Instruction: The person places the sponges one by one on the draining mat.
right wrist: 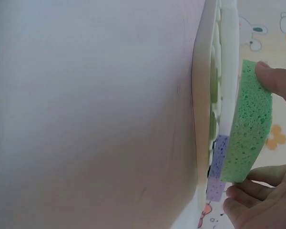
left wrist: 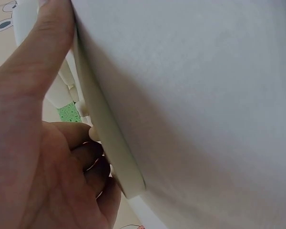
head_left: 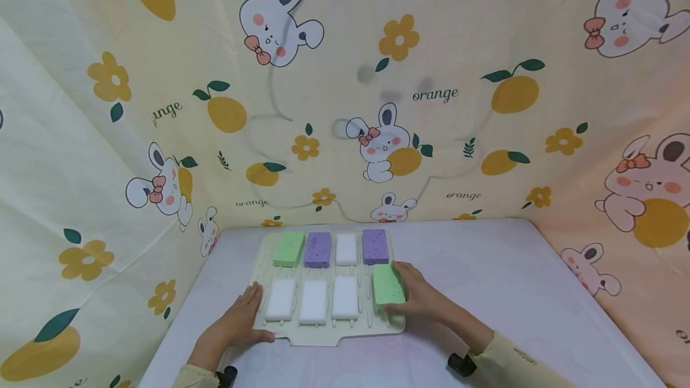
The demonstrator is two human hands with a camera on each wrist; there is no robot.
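A pale cream tray (head_left: 315, 335) with raised ribs lies on the table. My left hand (head_left: 234, 321) holds its near left corner, thumb at the front edge and fingers curled along the side. At the tray's right end, my right hand (head_left: 423, 295) grips a green sponge (head_left: 388, 285) between thumb and fingers; the right wrist view shows that sponge (right wrist: 250, 119) tilted and raised over the tray. The back row has another green sponge (head_left: 289, 249), a purple sponge (head_left: 317, 249), a white block (head_left: 346, 249) and a second purple sponge (head_left: 375, 246). Several white blocks (head_left: 312, 302) line the front row.
The tray rests toward the back left of a white table (head_left: 474, 280). Behind and on both sides hangs a cream cloth (head_left: 334, 82) printed with rabbits, oranges and flowers. Black devices sit at both wrists, one a wrist camera (head_left: 462, 365) by the right sleeve.
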